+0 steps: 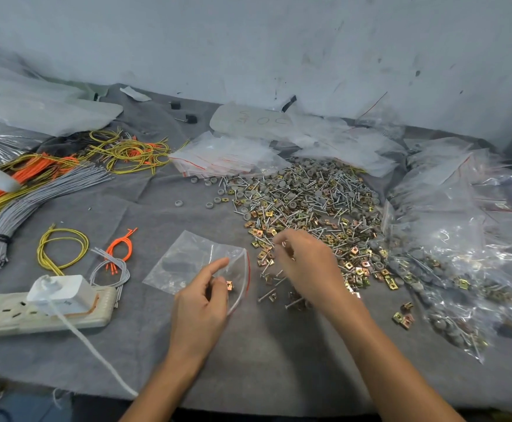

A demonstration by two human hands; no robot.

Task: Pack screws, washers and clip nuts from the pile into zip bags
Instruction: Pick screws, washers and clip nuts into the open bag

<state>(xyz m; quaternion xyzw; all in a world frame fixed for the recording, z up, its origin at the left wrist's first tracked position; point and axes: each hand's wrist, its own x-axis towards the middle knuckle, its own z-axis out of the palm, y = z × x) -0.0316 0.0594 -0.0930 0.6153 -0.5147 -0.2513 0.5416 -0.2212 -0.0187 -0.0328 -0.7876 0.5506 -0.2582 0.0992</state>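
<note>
Between left hand (200, 303) fingers (216, 264): zip bag (184, 263) mouth, pinched.

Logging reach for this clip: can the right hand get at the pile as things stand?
Probably yes: the right hand hovers over the pile at its near edge, with nothing between; the left hand holds the bag aside.

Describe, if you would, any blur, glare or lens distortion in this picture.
Head view: the right hand is motion-blurred at its fingertips over the pile, while the left hand and the zip bag it holds look sharp; glare streaks the filled bags at right; the wide lens bows the far edge of the table; light is soft, shadows faint.
</note>
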